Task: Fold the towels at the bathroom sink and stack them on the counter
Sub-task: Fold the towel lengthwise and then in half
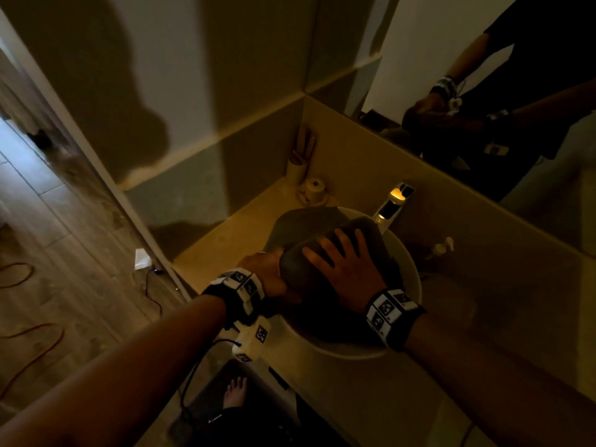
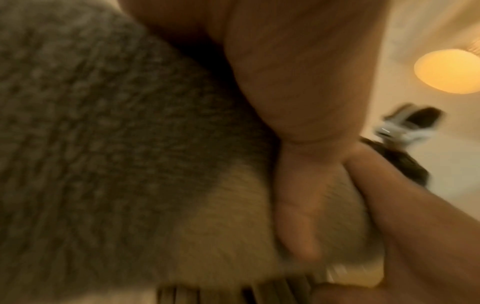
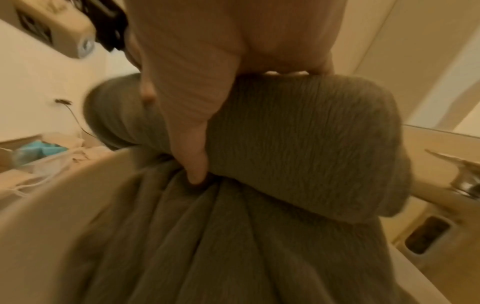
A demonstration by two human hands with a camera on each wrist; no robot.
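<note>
Head view: high, looking steeply down over both forearms onto the sink point(image 1: 414, 275) and counter point(image 1: 225, 233). Left wrist view: pressed against the grey towel point(image 2: 103, 144), facing upward. Right wrist view: close beneath the palm. All three share the towel.

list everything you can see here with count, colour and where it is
folded towel: 1, dark grey, over the basin, held between both hands
loose towel: 1, dark grey, draped in the basin beneath
basin: 1, white, on the counter
counter: 1, beige, along the wall
faucet: 1, chrome, behind the basin
cup: 1, white, back left corner
mirror: 1, on the wall, right
left hand: grips the folded towel's end
right hand: flat on top, fingers spread
</note>
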